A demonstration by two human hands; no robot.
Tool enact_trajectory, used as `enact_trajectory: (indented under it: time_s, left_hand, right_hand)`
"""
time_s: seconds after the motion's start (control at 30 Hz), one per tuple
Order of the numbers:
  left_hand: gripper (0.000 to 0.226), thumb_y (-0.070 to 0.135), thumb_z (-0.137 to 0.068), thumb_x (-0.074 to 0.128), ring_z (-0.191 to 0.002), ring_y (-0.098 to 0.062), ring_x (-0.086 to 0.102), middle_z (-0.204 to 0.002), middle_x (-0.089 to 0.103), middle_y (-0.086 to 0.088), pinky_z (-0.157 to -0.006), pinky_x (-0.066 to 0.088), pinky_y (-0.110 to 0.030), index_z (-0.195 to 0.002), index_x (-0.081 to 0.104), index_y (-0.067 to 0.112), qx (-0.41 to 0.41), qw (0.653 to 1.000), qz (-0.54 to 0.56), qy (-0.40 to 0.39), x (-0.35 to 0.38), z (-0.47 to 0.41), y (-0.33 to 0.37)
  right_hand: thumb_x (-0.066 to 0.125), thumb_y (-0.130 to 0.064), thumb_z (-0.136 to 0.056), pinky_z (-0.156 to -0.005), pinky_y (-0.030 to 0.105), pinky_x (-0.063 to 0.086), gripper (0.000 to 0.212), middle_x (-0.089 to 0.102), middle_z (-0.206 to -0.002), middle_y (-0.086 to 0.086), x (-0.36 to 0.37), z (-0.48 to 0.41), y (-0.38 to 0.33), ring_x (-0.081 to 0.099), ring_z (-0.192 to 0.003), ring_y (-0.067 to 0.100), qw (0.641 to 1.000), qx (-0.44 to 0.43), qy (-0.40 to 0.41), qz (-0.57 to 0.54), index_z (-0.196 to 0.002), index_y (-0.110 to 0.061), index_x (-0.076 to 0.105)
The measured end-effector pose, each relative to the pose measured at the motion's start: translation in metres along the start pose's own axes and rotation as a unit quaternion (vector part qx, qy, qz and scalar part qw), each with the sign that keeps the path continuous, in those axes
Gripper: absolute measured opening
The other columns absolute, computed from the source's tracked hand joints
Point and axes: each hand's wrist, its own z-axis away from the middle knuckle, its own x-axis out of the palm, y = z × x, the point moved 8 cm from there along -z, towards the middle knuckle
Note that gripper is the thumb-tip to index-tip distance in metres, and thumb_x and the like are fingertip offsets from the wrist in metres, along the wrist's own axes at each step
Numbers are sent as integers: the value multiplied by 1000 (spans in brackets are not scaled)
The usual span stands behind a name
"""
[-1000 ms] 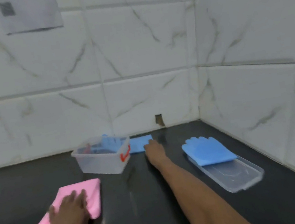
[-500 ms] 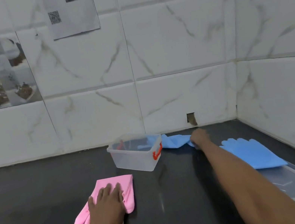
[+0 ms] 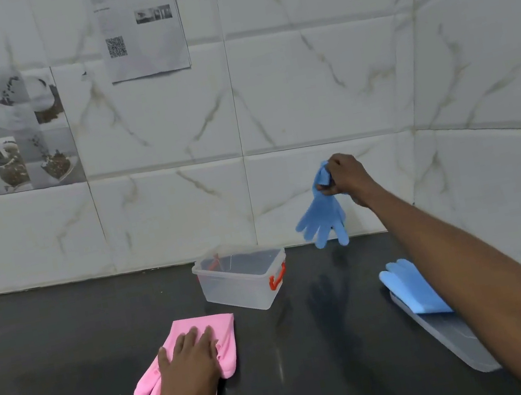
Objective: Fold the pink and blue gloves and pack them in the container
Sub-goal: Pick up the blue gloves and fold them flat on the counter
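head view: right hand (image 3: 346, 177) lifts blue glove (image 3: 322, 221); container (image 3: 244, 290) seemingly empty.

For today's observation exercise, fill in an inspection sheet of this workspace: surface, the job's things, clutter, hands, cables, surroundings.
Surface: dark countertop, glossy, showing reflections.
Job's things: clear container with red latches, open, looks empty; pink glove flat on the counter; one blue glove lifted in the air, fingers hanging down; second blue glove lying on the clear lid.
Clutter: nothing seen.
Hands: left hand pressed flat on the pink glove; right hand gripping the hanging blue glove by its cuff.
Cables: nothing seen.
Surroundings: white marble-look tiled walls meeting in a corner; printed sheet with a QR code stuck up.
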Motion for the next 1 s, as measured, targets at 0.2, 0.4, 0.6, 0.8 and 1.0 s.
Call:
enact_trajectory:
  time_s: [0.2, 0.4, 0.6, 0.8, 1.0]
  left_hand:
    - [44, 38, -105, 22, -135, -13, 43, -144, 51, 5, -120, 9, -48, -140, 47, 29, -7, 988, 153, -2, -8, -1, -8]
    - [55, 68, -89, 44, -126, -15, 54, -126, 66, 7, -115, 20, -49, -117, 67, 26, 20, 983, 181, -15, -60, 4, 29]
    - [85, 85, -62, 59, -119, -7, 60, -126, 65, 10, -100, 45, -28, -125, 61, 27, 186, 689, 667, -213, -137, 44, 166]
    - [42, 24, -82, 73, -119, -34, 61, -124, 67, -15, -101, 49, -52, -121, 66, 8, 165, 581, 765, -222, -130, 48, 212]
    - [51, 21, -78, 71, -99, -35, 68, -122, 65, -25, -80, 58, -42, -122, 61, -3, 124, 595, 778, -160, -135, 37, 178]
  right_hand:
    - [38, -10, -94, -66, 42, 61, 24, 56, -101, 20, -64, 35, -62, 61, -83, 31, 999, -28, 22, -4, -96, 7, 55]
    - [39, -5, -92, -72, 39, 59, 20, 53, -87, 11, -92, 70, -96, 58, -80, 29, 993, -31, -48, -100, -76, -6, 50]
    - [44, -6, -94, -66, 32, 57, 18, 59, -89, 13, -90, 95, -117, 64, -75, 26, 969, -28, -87, -228, -81, -6, 56]
    - [43, -4, -94, -59, 30, 50, 14, 58, -92, 14, -87, 111, -123, 57, -74, 24, 962, -15, -49, -267, -93, -6, 56]
    - [53, 0, -88, -76, 34, 59, 11, 73, -90, 16, -82, 130, -102, 72, -83, 26, 881, 10, -81, -467, -88, 2, 64]
